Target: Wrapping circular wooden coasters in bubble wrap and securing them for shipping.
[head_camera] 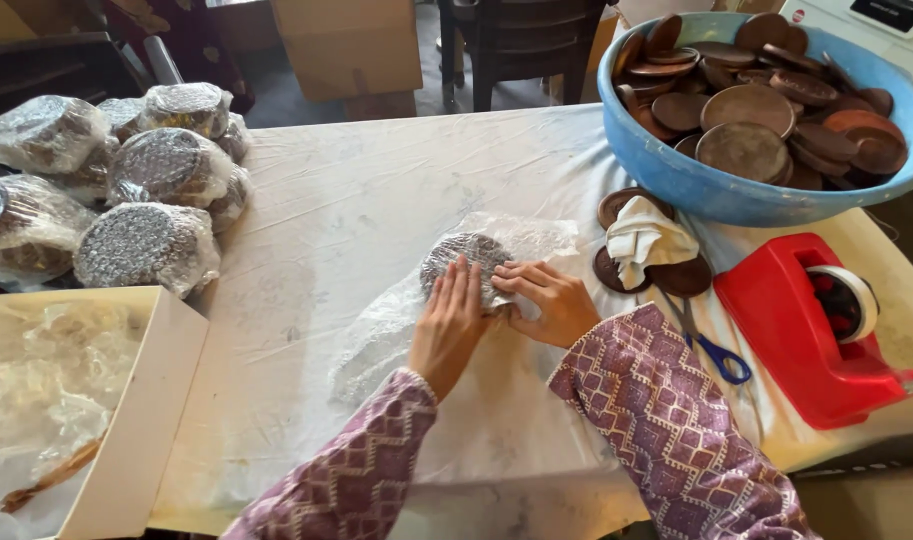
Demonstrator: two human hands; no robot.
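Note:
A round brown disc stack half-wrapped in bubble wrap (466, 255) lies on a clear bubble-wrap sheet (376, 340) in the middle of the white-covered table (376, 190). My left hand (448, 325) lies flat on the bundle's near side, pressing the wrap against it. My right hand (541, 300) rests with curled fingers on the bundle's right edge, holding the wrap down. Both sleeves are purple with a diamond pattern.
A blue basin (696, 185) of brown round plates stands at the back right, a few plates and a white cloth (644, 240) before it. Red tape dispenser (811, 325) and blue-handled scissors (711, 345) lie right. Wrapped bundles (151, 245) pile at left, open cardboard box (126, 420) below.

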